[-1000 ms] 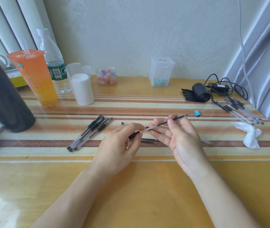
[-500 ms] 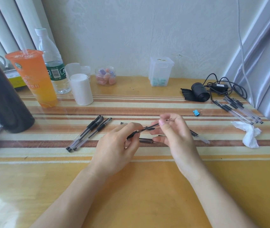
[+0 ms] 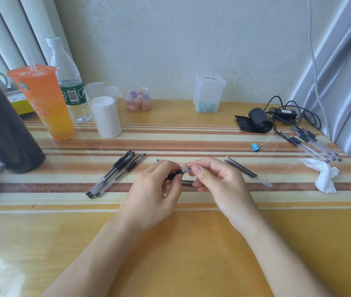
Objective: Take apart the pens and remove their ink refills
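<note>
Over glossy striped table [image 3: 191,243], left hand [image 3: 151,194] and right hand [image 3: 219,183] pinch one slim clear-barrelled pen [image 3: 180,173].

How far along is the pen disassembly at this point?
Done: several bare refills lie just right of the hands, and a pile of barrels sits at the far right, seemingly emptied. In hand: the left hand grips the black end of one pen while the right hand pinches its clear end. Left: three whole pens lie untouched to the left.
</note>
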